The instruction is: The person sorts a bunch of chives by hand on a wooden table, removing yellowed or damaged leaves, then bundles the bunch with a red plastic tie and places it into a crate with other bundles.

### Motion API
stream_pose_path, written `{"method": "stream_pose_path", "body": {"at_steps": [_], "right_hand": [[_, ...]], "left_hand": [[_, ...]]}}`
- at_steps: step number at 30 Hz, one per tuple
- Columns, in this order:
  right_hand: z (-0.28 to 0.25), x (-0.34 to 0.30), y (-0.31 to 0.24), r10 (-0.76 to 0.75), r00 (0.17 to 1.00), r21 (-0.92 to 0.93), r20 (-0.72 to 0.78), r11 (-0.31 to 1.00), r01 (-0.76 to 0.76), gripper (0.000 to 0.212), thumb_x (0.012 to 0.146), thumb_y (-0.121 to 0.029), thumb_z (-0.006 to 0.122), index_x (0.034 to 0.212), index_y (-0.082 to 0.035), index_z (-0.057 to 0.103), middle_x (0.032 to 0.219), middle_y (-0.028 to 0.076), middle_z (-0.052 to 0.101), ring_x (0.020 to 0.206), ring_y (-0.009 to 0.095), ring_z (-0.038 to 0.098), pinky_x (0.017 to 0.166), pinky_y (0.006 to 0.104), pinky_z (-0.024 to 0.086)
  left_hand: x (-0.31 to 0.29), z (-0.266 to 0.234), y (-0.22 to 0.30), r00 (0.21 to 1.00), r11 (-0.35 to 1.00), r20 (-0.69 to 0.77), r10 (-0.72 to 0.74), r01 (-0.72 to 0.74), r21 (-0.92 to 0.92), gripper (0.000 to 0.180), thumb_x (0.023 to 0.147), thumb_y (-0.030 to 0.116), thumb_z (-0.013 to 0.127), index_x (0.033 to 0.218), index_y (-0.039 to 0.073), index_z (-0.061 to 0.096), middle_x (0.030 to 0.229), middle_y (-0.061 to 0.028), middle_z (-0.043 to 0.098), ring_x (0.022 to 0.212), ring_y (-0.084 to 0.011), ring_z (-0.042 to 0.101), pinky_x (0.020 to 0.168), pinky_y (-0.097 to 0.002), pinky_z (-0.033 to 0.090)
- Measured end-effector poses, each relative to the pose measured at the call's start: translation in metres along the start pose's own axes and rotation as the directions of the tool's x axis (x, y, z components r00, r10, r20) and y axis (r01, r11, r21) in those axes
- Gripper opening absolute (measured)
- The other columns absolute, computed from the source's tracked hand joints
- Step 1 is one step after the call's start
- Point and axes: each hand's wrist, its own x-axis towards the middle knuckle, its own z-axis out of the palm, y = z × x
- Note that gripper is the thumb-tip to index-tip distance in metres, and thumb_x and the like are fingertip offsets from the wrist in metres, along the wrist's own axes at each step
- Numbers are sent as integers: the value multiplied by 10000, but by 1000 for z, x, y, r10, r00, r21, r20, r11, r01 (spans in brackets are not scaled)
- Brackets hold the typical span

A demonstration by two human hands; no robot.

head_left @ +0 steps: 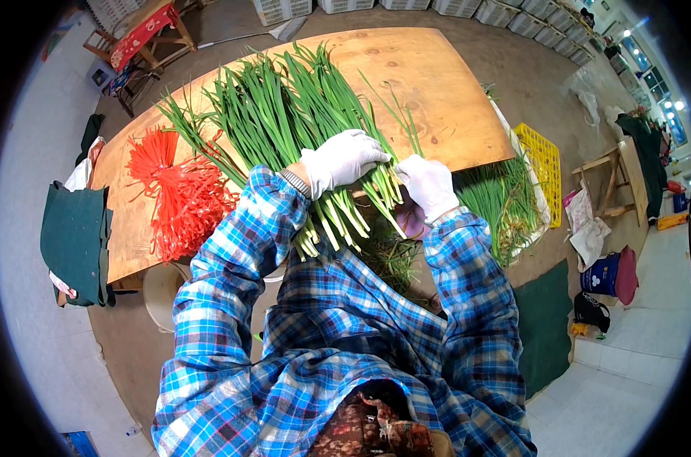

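A thick spread of green chives point(265, 114) lies on the wooden board, leaves pointing away from me and pale stalk ends over its near edge. My left hand point(345, 158), in a white glove, lies across the stalks with its fingers curled over them. Close beside it on the right, my right hand point(428, 185), gloved too, is closed with a pinch on a few thin chive stalks point(406, 126) that stick up past the fingers. Its fingertips are partly hidden. Left of the chives sits a heap of red plastic ties point(179, 194).
The wooden board point(452, 99) has its near edge by my body. Right of it, more chives point(502, 202) fill a white-rimmed container beside a yellow crate point(540, 171). Loose trimmings point(391, 259) lie below my hands. A white bucket point(163, 295) stands under the board's left side.
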Motion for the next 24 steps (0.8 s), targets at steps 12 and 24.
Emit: {"method": "stream_pose_path", "body": {"at_steps": [12,24], "right_hand": [[-16,-6,2,348,923,232,-165,923,-307,60,776,-164,607,820,-130,583,762,80,615,698,291,601,605,385,472],[-5,-3,6,20,996,35,-83,999,-18,50,735,-170,632,778,-145,624,731,52,596,668,284,592,581,382,469]], "left_hand": [[-1,2,-1,1000,1000,24,-19,19,-9,263,770,102,581,1029,93,623,1035,-68,616,1007,-220,550,916,-351,380],[5,1,1,999,1000,38,-6,7,-9,266,804,113,543,1060,86,610,1069,-74,605,1025,-239,540,924,-354,375]]}}
